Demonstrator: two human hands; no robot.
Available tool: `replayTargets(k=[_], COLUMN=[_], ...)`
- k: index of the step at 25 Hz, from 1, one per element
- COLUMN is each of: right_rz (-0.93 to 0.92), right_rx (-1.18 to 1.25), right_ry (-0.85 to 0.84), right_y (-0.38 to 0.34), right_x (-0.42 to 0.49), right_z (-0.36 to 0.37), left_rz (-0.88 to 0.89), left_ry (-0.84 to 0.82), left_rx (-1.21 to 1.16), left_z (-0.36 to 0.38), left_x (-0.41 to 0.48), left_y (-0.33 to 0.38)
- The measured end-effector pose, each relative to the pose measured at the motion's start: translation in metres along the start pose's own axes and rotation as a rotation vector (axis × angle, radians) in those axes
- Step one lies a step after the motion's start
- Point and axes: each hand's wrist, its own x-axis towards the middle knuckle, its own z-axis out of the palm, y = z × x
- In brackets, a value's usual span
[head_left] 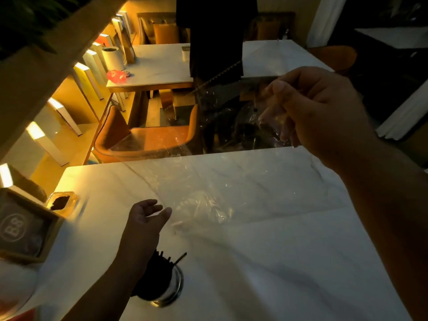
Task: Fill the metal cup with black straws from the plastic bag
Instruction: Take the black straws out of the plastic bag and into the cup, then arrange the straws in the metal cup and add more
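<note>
While the right hand (324,112) is raised above the far edge of the white marble worktop (278,262), its fingers (281,88) are curled shut on one end of the clear plastic bag (203,181). That bag hangs stretched and slack from this grip, running down and leftward across the worktop toward the left hand (146,218); it is see-through and looks empty, its folds catching small glints of light. The left hand hovers low over the worktop with the palm turned up and the fingers loosely spread, the thumb just beside the bag's lower edge; whether it actually touches the film cannot be told. Below the left forearm stands the metal cup (171,288), near the worktop's near-left part, partly hidden by that arm. A dense bunch of black straws (159,267) stands in the cup, their tips sticking out above the rim, one leaning off to the right. At the worktop's left edge sits a wooden-framed box (23,230) with a round logo, and just behind it a small yellow dish (62,202) holding something dark. An orange chair (143,133) stands beyond the far edge.
</note>
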Motion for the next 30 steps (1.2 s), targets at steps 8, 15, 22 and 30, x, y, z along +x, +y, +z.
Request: replayTargets(k=[8,15,22,30], right_rz=[0.330,0.683,0.861,1.023], right_rx=[0.288,0.533,0.797,0.509], right_ry=[0.291,0.423,0.331,0.219], right_y=[0.095,0.166,0.216,0.278], right_x=[-0.025,-0.062,-0.095,-0.136], right_z=[-0.023,0.005,0.022,-0.004], left_rz=[-0.163,-0.364,-0.237,-0.047], left_ry=[-0.019,-0.247,-0.228,-0.330], left_rx=[-0.060,-0.557,-0.472,-0.022], left_z=[0.060,0.108,0.130,0.123], left_x=[0.032,0.030,0.043,0.081], left_y=[0.015,0.019,0.012,0.036])
